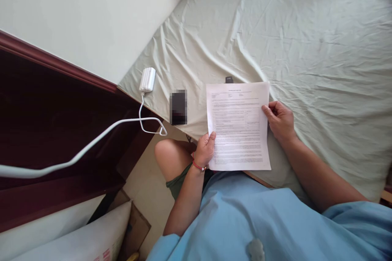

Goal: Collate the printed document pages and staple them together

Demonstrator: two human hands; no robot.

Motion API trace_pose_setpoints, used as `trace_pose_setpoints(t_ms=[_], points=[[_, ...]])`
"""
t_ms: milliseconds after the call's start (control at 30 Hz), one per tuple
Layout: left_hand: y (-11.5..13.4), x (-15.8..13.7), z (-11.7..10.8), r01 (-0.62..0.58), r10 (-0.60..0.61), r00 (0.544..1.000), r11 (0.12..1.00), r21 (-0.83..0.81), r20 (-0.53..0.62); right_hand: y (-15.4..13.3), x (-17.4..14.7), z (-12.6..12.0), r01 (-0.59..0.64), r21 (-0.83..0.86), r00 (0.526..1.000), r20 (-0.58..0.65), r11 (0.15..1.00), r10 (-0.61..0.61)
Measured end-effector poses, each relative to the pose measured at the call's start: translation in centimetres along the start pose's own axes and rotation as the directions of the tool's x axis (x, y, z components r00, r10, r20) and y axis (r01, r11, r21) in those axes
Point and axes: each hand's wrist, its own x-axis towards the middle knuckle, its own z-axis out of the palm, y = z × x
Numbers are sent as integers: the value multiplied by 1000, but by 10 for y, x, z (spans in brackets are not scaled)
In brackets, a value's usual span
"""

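White paper (239, 130), mid-frame: left hand (205, 150), right hand (280, 121) pinch opposite edges (left sits lower); keep pull light, even.

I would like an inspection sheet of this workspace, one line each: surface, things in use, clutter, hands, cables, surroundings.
Surface: pale cloth, wrinkled.
Things in use: printed paper, raised by its sides; text too small to read.
Clutter: pixelated dark object and white ribbed block left of the paper; small black object partly hidden behind it.
Hands: left hand grips the left edge, right hand the right.
Cables: white cable from the block, bent, leaving view at left.
Surroundings: dark red furniture, white sack.
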Motion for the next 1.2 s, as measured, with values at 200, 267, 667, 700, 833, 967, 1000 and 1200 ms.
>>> trace_pose_setpoints(t_ms=[200,267,667,700,833,967,1000,1200], points=[[-3,1,2,-20,17,997,999,-32,-80,-5,-1,0,7,6,1000,-12,1000,-7],[-2,1,3,-27,24,995,999,-28,-92,-6,-1,0,2,1,1000,0,1000,-2],[-5,2,4,-39,37,992,999,-15,-125,-4,0,-2,41,-130,997,73,991,-32],[-5,2,4,-40,39,992,999,-13,-123,-4,0,-1,39,-133,996,80,990,-28],[-6,2,5,-48,47,992,999,-10,-118,-3,1,-1,4,-76,998,64,997,1],[-8,2,6,-61,60,993,998,-3,-106,-3,1,-1,-24,-53,997,73,998,28],[-9,2,6,-63,64,993,998,7,-103,-3,1,-2,-20,-69,996,86,997,26],[-7,2,7,-88,95,989,994,62,-111,-10,-2,-5,15,-167,995,96,986,1]])
